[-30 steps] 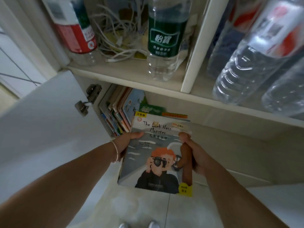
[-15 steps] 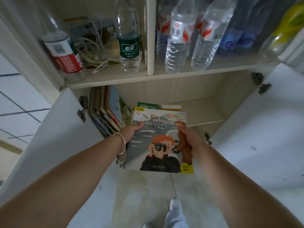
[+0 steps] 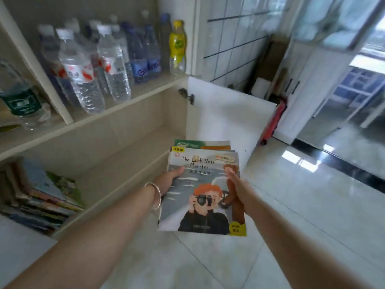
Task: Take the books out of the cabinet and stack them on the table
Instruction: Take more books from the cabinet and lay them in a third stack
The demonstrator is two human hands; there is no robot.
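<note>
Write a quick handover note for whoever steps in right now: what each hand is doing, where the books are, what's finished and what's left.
Left hand grips the left edge of a small stack of books; right hand grips its right edge.
The stack is out of the cabinet, held over the floor.
More books remain in the lower left compartment.
Done: one batch pulled out.
Left: carry it to the table, which is not in view, stack it, then fetch the remaining books.

Thin book stack (image 3: 203,190) held flat above floor; more books (image 3: 41,197) leaning in cabinet (image 3: 116,130).
</note>
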